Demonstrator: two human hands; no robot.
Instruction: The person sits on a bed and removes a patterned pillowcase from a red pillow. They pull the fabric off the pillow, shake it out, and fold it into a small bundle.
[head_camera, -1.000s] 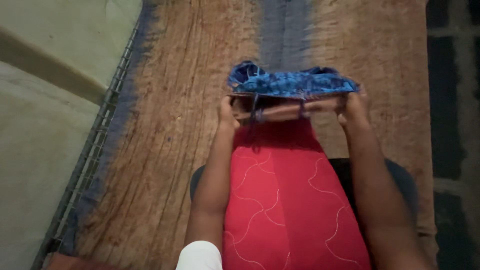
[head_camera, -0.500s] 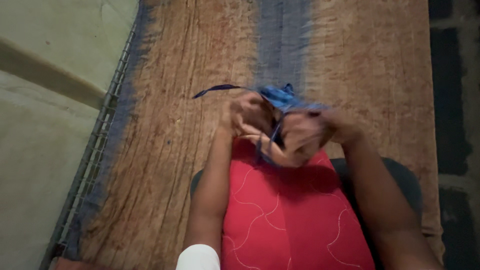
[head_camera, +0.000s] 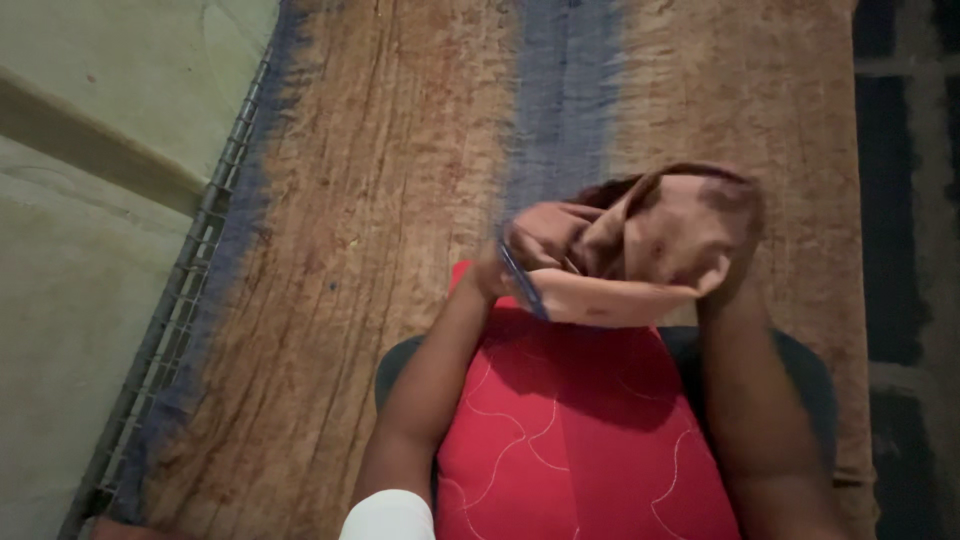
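A single small piece of cloth, tan-brown on the side now showing with a thin blue strap or edge hanging at its left, is being held up in the air between the person's two hands, above a red quilted cushion lying on the lap. The left hand is gripping the cloth's left end, its fingers closing around the bunched fabric near the blue strap; the right hand is mostly hiding behind and inside the cloth's right side, so how far its fingers are curling cannot be told, though the cloth is plainly draping over it and it seems to be supporting that end. The cloth is touching neither the cushion nor the bed below. Beyond the hands, a rust-brown bed cover with one grey-blue stripe is stretching away across the bed, with a metal mesh frame edge running along its left side and a pale wall or floor beyond that. Judging from the loose, crumpled way the fabric is hanging, it could be slipping off the covered right hand or twisting on itself if the left grip is loosening, and the dangling strap could be catching on a finger. Counting: one cloth, one cushion, one bed cover, two hands, and one white sleeve end or band showing at the lower edge.
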